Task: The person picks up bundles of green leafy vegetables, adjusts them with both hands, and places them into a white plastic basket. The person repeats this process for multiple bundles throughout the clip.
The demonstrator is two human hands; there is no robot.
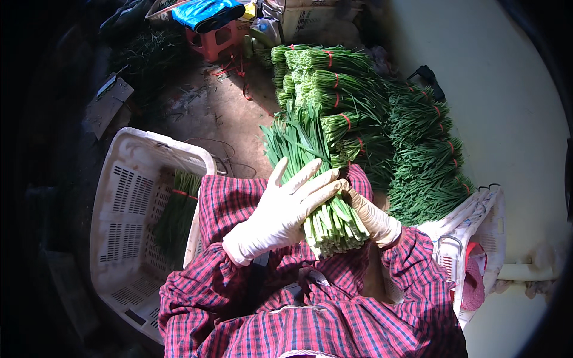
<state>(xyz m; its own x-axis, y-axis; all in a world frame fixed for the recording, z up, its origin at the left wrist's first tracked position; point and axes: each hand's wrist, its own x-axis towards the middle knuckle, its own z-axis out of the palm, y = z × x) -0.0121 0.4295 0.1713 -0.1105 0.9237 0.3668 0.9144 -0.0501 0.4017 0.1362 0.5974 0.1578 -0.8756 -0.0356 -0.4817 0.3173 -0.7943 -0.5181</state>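
Observation:
A thick bunch of garlic chives (336, 224) is upright but tilted over my lap, its pale cut ends toward me and its green leaves pointing away. My left hand (285, 206), in a white glove, lies across the top of the bunch with its fingers stretched out and spread. On the other side my gloved right hand (371, 216) curls round the stems; its fingertips meet those of the left hand, and part of it is hidden behind the bunch. Whether a band goes round the stems under my hands cannot be seen.
Tied chive bundles (334, 80) with red bands are stacked ahead, with another row (424, 155) along the pale wall (495, 89). A white plastic basket (122, 197) at left holds a banded bundle (179, 206). A red stool (213, 42) stands far off; a white crate (447, 253) is at right.

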